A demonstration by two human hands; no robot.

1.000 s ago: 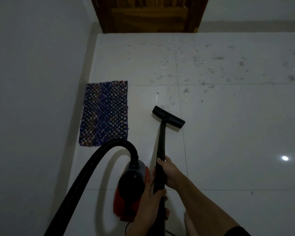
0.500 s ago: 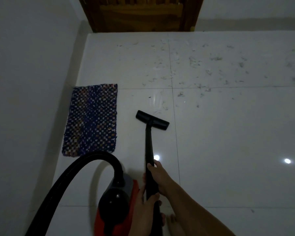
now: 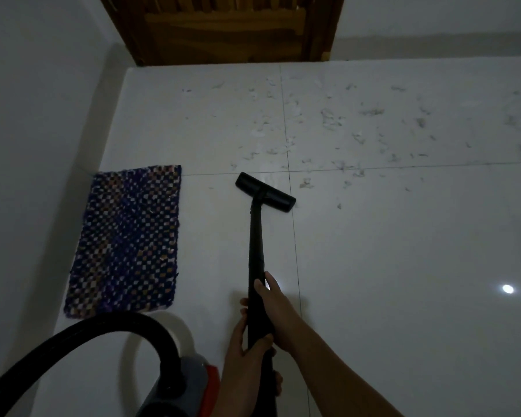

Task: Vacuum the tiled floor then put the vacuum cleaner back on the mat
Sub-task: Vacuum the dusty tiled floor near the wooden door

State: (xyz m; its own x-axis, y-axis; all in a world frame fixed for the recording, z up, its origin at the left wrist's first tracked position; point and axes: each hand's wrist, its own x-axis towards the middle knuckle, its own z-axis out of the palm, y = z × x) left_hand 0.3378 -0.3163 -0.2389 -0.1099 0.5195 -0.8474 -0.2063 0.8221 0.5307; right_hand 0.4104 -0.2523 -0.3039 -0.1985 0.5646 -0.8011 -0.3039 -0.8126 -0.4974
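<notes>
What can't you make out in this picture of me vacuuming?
Head view, the only one:
Vacuum body: lower part cut off by the bottom edge.
Hose: far end leaves the bottom-left corner.
Left hand: fingers mostly hidden behind the wand it grips.
Debris on the floor: too small and dim to identify.
Door: top cut off by the upper edge.

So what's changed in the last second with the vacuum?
The nozzle slid forward across the tiles toward the scattered dirt, now nearly level with the mat's far edge. Nothing was taken or let go: the left hand and right hand keep gripping the wand. The mat and vacuum body stayed put.
</notes>
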